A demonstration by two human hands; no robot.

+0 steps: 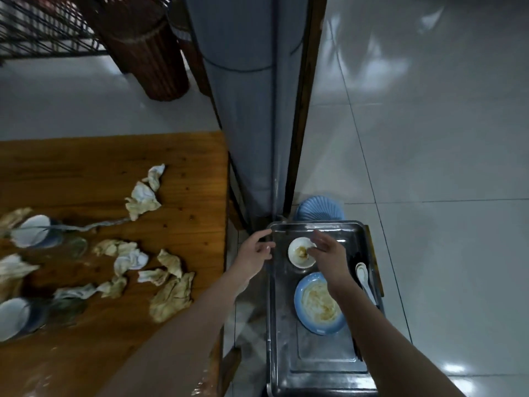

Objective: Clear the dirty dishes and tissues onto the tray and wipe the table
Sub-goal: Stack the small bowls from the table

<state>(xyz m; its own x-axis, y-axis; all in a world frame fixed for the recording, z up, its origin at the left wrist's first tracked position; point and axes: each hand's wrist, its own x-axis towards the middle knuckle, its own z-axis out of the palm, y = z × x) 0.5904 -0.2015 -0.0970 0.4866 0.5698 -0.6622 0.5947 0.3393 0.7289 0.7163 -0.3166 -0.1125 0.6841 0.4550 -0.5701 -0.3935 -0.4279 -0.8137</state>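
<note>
Largest first: wooden desk on the left, not yet wiped and still cluttered. Beside its right edge, apart from it and lower down, a metal tray, long and shallow, with much of its near half bare.

On the tray's middle, a blue plate smeared with food remains. Beyond the tray's far rim, a blue fluted dish, partly hidden; impossible to tell what it rests on.

Spread over the desk, many crumpled tissues, stained, none on the tray so far. At the desk's left edge, two blue-and-white bowls, blurred, still waiting to be carried over.

Left grip at the tray's far left corner, fingers relaxed and spread, holding nothing. Right grip over the tray's far end, fingers loosely extended above the right rim of a small white bowl; nothing clasped, though contact with the rim cannot be made out. Small white bowl soiled inside, just beyond the blue plate.

Smallest: white spoon along the tray's right side.

Judged so: clearing begun but well short of half. Left to do: desk bowls, every tissue, then the wiping.
</note>
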